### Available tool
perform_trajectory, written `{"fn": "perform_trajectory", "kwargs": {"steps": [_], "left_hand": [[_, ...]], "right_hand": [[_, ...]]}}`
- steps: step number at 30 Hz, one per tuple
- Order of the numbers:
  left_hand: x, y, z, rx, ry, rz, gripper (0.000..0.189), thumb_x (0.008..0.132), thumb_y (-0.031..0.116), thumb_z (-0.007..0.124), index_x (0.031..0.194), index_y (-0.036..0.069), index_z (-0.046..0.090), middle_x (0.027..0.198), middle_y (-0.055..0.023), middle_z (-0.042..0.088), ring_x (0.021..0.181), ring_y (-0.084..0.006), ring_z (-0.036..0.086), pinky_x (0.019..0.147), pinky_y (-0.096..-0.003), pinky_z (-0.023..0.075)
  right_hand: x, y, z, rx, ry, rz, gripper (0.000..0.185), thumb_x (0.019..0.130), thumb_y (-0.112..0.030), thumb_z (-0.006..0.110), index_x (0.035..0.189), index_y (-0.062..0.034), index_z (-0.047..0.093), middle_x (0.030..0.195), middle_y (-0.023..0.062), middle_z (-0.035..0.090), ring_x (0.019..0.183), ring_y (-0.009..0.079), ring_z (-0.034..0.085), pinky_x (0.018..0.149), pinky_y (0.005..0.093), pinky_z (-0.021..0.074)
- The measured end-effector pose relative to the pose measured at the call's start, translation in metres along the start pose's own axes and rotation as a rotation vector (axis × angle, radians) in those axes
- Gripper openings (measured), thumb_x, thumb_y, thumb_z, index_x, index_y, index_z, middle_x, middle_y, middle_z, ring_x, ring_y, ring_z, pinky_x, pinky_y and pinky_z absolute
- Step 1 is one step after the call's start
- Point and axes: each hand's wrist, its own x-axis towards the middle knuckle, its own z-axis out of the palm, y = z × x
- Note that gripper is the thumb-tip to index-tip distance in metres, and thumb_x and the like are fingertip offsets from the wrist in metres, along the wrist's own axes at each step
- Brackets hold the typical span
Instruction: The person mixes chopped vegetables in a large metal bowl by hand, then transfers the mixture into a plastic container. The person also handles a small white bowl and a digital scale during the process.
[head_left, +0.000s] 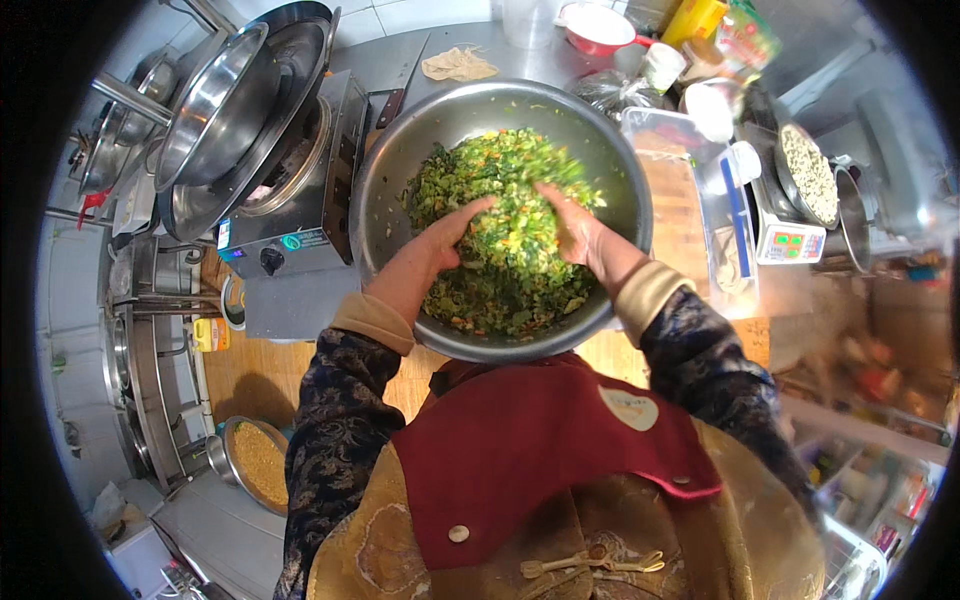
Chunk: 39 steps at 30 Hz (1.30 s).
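Observation:
A large stainless-steel bowl (626, 172) stands on the counter in front of me, with a chopped green vegetable mixture (517, 161) flecked with orange bits inside. Both hands are in it, one at each side of a heaped, motion-blurred mass. My left hand (450, 232) cups the left side, its fingers partly buried. From the right, my right hand (574, 225) cups the same mass, its fingertips also partly hidden. The hands are apart, with vegetables between them.
Left of the bowl is a gas stove (300, 232) with a tilted wok and steel basin (217, 112). A cleaver (390, 109) and a cloth (459, 65) lie behind it. To the right are a clear plastic container (664, 120) and a digital scale (791, 244) bearing a filled bowl (806, 172).

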Motion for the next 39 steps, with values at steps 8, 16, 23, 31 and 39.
{"fn": "perform_trajectory", "kwargs": {"steps": [8,16,23,31,39], "left_hand": [[-0.047,0.031,0.04,-0.194,0.105,0.025,0.039,0.081,0.034,0.066,0.109,0.009,0.061,0.106,-0.008,0.064,0.094,-0.023,0.062,0.082,-0.0434,0.0509],[-0.088,0.082,0.051,-0.204,0.121,0.075,0.033,0.084,0.032,0.062,0.108,0.009,0.062,0.103,-0.0057,0.065,0.092,-0.0219,0.063,0.083,-0.0419,0.051],[-0.084,0.143,0.177,0.027,0.016,0.138,0.036,0.085,0.033,0.061,0.109,0.007,0.061,0.107,-0.0078,0.064,0.094,-0.0217,0.063,0.085,-0.0413,0.0509],[0.074,0.117,0.288,0.028,-0.206,0.095,0.058,0.074,0.052,0.069,0.107,0.005,0.059,0.113,-0.0119,0.061,0.102,-0.028,0.057,0.093,-0.0483,0.0422],[0.06,0.111,0.247,0.288,-0.109,0.12,0.057,0.085,0.033,0.062,0.13,0.005,0.043,0.126,-0.0119,0.05,0.117,-0.0295,0.048,0.098,-0.0454,0.0387]], "right_hand": [[0.026,0.003,0.005,0.299,-0.232,-0.037,0.065,0.087,-0.045,0.053,0.134,-0.0034,0.035,0.125,0.0202,0.051,0.109,0.0303,0.054,0.089,0.0454,0.047],[-0.012,-0.038,0.022,0.67,-0.712,-0.096,0.031,0.091,-0.031,0.048,0.11,-0.0083,0.056,0.101,0.0093,0.065,0.093,0.0238,0.063,0.083,0.043,0.0514],[-0.084,-0.085,-0.076,0.731,-0.58,-0.293,0.036,0.093,-0.033,0.045,0.11,-0.0032,0.055,0.108,0.0119,0.063,0.102,0.0258,0.06,0.091,0.0396,0.0477],[-0.034,-0.067,-0.231,0.589,-0.212,-0.384,0.049,0.093,-0.046,0.04,0.114,-0.0032,0.054,0.11,0.0147,0.061,0.1,0.0287,0.06,0.087,0.0457,0.049],[-0.034,-0.045,-0.267,-0.526,0.055,-0.31,0.056,0.088,-0.042,0.054,0.131,-0.0082,0.046,0.13,0.0099,0.048,0.105,0.0201,0.052,0.074,0.0321,0.0481]]}}
